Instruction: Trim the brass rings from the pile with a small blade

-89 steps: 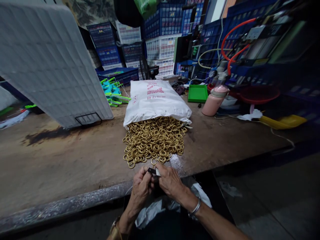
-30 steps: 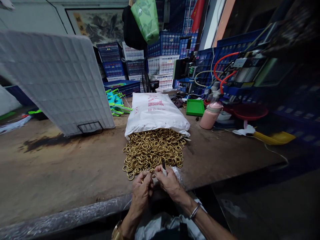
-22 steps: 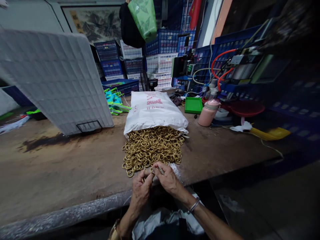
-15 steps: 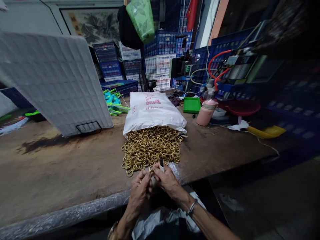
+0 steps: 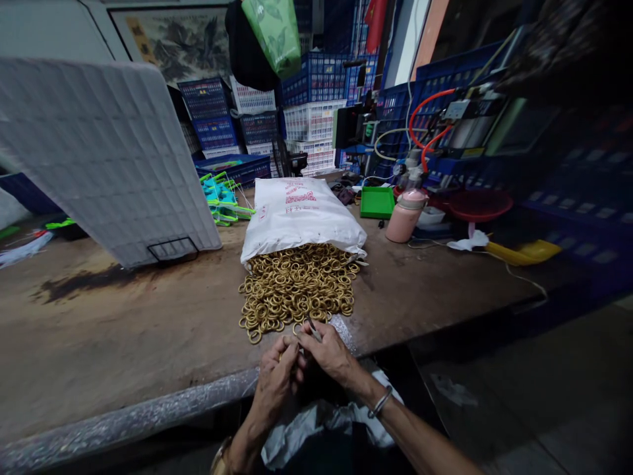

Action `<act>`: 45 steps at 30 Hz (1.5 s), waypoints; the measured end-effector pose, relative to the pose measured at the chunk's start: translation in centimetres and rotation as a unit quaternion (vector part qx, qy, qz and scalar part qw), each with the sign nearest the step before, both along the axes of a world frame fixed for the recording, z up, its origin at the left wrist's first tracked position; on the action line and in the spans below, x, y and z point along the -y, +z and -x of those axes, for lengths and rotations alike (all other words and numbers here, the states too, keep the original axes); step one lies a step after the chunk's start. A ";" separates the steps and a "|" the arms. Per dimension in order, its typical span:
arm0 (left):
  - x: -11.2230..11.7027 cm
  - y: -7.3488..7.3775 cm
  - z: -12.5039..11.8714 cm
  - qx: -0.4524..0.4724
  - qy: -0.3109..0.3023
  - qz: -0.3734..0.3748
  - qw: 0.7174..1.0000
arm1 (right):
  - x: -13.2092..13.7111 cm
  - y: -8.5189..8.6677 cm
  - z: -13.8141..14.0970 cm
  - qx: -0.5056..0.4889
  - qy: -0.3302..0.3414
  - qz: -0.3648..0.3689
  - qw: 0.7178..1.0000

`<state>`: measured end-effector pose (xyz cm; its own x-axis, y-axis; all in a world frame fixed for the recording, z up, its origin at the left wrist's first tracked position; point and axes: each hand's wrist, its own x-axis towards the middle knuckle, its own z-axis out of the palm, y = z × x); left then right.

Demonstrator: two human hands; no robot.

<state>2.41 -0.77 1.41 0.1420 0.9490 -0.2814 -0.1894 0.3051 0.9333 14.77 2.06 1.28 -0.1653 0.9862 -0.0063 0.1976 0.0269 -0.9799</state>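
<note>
At the table's front edge, my left hand point(image 5: 277, 371) is closed in a pinch, with a bit of a gold-coloured ring showing between its fingers. My right hand point(image 5: 330, 351) is closed around a small knife point(image 5: 313, 329) with a dark blade and a pale handle, and its fingertips meet those of the left. Just beyond both hands lies a heap of gold-coloured metal rings point(image 5: 297, 290). It spills from the mouth of a white woven sack point(image 5: 304, 221) with red print.
A tall white padded panel point(image 5: 109, 158) leans at the left. Turquoise and lime plastic frames point(image 5: 222, 198), a green tray point(image 5: 377, 202), a pink bottle point(image 5: 404, 218) and a yellow scoop point(image 5: 527, 252) are on the wooden table point(image 5: 148, 330). Stacked crates point(image 5: 316, 122) stand behind.
The knife in my right hand has tipped lower and leftward, toward the left fingertips. Both hands stay together at the table edge. The whole view has shifted slightly.
</note>
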 end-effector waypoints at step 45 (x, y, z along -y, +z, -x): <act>0.5 -1.3 2.2 0.172 0.036 0.076 0.981 | -3.9 -1.2 0.8 0.505 -0.041 -0.127 0.853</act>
<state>0.16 -1.30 0.15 0.1880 0.9105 -0.3682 -0.5119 0.4108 0.7545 13.94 5.93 0.11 -0.1333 0.9849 0.1105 0.9485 0.1591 -0.2739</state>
